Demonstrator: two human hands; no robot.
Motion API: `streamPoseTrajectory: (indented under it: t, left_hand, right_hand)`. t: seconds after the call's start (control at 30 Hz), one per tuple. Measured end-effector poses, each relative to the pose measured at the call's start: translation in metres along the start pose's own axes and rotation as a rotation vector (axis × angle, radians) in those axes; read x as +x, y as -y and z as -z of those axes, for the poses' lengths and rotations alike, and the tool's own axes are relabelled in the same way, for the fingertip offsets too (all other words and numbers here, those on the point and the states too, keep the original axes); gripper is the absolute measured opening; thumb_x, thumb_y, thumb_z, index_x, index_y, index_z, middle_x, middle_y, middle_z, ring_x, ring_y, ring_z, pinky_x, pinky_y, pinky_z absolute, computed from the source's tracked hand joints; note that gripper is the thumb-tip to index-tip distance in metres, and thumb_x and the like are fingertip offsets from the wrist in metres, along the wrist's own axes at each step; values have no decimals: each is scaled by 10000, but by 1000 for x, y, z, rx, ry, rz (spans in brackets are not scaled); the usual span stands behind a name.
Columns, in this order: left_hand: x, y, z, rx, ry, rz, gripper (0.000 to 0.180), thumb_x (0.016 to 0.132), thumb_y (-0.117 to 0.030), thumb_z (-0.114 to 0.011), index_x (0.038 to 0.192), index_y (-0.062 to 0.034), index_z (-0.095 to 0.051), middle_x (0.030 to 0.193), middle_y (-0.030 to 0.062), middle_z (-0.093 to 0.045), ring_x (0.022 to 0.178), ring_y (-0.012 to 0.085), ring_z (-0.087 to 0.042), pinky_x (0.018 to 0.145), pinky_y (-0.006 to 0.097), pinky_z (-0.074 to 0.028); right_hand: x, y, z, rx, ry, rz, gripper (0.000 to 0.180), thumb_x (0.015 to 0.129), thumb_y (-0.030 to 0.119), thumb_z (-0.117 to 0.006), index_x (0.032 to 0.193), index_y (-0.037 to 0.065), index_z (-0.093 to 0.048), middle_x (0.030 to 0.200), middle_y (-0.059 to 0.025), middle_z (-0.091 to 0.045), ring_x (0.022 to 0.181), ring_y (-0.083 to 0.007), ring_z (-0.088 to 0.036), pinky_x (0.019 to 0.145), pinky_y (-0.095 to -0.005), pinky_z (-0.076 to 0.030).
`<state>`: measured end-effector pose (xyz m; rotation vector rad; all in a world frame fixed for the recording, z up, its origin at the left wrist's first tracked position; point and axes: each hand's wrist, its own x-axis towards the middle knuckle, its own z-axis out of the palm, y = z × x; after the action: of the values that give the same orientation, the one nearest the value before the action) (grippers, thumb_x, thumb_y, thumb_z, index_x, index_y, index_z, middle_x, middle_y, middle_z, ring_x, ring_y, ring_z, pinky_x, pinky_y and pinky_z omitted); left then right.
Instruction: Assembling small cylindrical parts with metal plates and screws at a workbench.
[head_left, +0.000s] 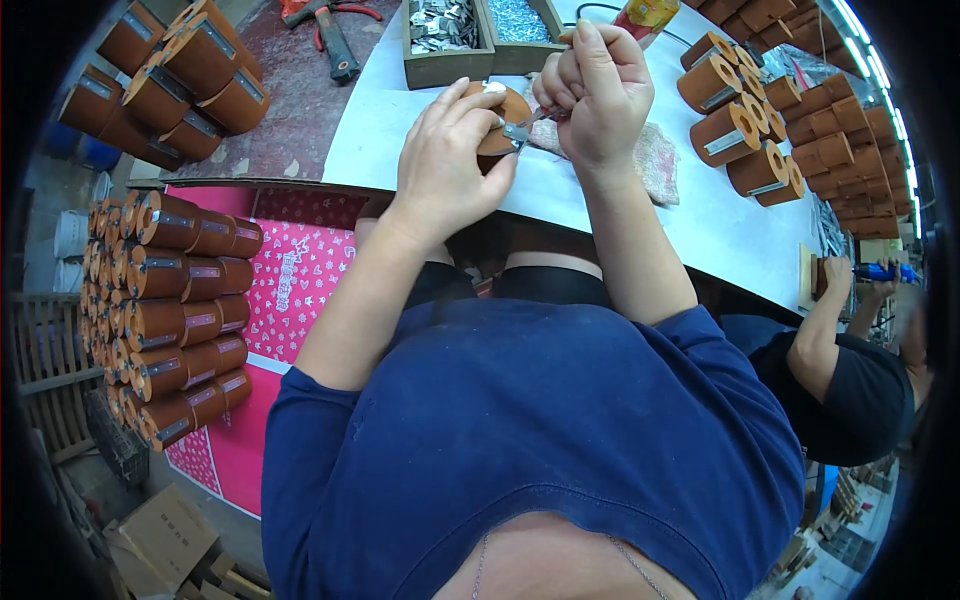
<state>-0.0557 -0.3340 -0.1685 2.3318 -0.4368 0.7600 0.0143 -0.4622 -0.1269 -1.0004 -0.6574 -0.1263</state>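
My left hand (450,165) rests over a brown wooden cylinder (510,104) at the table edge, with fingers curled round it. One of its fingertips has a white covering. A small metal plate (516,133) lies against the cylinder near my left fingertips and thumb. Close on the right, my right hand (603,95) is closed in a pinch, with its forefinger raised. Something thin sticks out from its fingers toward the metal plate; its kind is too small to tell. Under and behind my right wrist lies a pale cloth (655,165).
A wooden box (450,70) of small metal parts stands beyond my hands. A hammer (338,50) and pliers lie back left. Brown cylinders (722,135) stand right, with more stacks (190,310) at left. A co-worker (840,380) sits at right holding a blue tool (885,271).
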Motion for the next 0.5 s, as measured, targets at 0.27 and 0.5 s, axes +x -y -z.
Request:
streamPoseTrajectory:
  t: [0.27,0.5]
  left_hand:
    - [0,-8,-24,114,-286,105,308,630,-249,-751,767,-27,-585,975,90,-624,1084,361,-503,830,401,-445]
    - [-1,-7,-26,112,-302,79,297,628,-241,-751,758,-33,-583,967,85,-628,1084,359,-503,833,409,-442]
  right_hand:
    - [2,-8,-9,-40,19,-65,169,919,139,-466,834,1,-513,506,22,-343,405,-62,-330,391,-218,-328]
    - [5,-8,-6,-57,66,-53,167,916,136,-470,826,2,-515,499,21,-347,397,-62,-325,389,-218,-322]
